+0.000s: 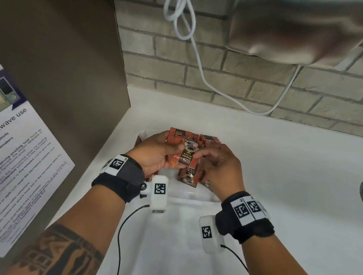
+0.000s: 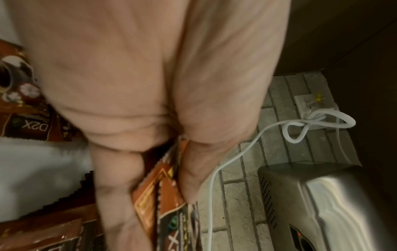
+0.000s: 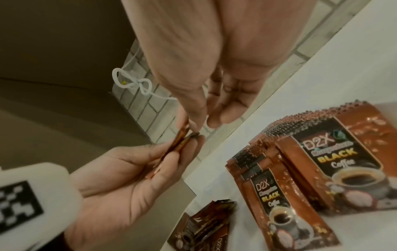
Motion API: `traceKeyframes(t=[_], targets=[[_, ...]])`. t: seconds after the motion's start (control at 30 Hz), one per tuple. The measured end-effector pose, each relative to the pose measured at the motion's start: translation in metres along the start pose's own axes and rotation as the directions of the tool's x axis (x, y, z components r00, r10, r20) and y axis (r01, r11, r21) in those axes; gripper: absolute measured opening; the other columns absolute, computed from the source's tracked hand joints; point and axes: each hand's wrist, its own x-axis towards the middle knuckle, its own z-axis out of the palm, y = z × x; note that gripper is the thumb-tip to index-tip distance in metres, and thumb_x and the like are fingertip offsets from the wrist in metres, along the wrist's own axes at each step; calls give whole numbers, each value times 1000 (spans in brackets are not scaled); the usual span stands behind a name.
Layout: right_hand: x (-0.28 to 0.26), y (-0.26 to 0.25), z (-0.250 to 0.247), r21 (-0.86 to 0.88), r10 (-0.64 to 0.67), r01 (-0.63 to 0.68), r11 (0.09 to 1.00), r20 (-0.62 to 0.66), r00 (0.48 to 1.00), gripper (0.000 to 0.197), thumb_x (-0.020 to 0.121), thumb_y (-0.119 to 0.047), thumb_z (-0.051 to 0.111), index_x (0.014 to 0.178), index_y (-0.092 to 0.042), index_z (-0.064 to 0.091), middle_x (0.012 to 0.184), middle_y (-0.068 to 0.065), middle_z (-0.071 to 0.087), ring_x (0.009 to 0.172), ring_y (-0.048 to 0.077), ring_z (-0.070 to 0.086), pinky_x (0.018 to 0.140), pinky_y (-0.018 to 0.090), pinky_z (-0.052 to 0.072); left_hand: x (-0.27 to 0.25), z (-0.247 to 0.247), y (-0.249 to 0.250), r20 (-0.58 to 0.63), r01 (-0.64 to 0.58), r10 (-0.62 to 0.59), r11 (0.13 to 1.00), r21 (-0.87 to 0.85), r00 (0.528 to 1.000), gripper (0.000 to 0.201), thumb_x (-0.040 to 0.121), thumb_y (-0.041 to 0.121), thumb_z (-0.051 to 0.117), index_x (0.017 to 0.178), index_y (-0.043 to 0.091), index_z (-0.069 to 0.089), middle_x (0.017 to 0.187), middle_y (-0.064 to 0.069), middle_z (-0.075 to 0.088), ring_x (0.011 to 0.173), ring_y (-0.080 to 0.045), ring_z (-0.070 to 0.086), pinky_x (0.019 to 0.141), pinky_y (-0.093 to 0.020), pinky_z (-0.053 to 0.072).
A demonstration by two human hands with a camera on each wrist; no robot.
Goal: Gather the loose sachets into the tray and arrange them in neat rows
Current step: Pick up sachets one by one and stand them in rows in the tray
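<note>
While the left hand (image 1: 152,150) grips a small bunch of sachets (image 1: 187,154) above the white tabletop (image 1: 284,169), the right hand (image 1: 220,165) pinches the bunch's near edge between thumb and fingertips. Just beyond the bunch, a fanned row of sachets (image 3: 318,152) lies on the tabletop, and more loose ones (image 1: 189,178) lie below both hands. I cannot make out the tray.
</note>
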Motion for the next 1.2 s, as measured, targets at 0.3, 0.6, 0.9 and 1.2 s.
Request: traceKeyframes(t=[0.3,0.6,0.9,1.2], targets=[[9,-8,6,45,197,-196,980,-7,980,40,82,-40,77,114,-33,54,98,-1,72,83,17,72,74,34,59,-1,12,0,-4,-113,114,991,67,994,57,81,5,77,134,11,57,124,-19,69,113,-36,68,89,-57,57],[2,-10,-12,536,341,-347,769,114,933,38,89,3,67,122,-15,64,114,12,72,101,29,73,67,25,57,-4,9,0,-140,-110,103,993,-37,985,40,99,-5,52,137,7,52,130,-20,64,118,-41,64,88,-53,58],[-3,-21,-10,564,366,-506,653,350,862,37,87,15,43,117,4,62,111,22,72,105,33,71,93,44,56,-9,13,-1,-152,-149,152,988,32,977,41,92,-1,67,131,11,57,123,-14,70,112,-34,69,90,-50,58],[1,-24,-1,273,304,-362,891,231,924,28,89,-19,72,112,-26,57,102,8,70,73,14,62,61,31,49,-12,18,1,-127,-135,148,985,106,981,48,83,15,81,127,16,62,115,-8,74,102,-30,74,85,-46,61]])
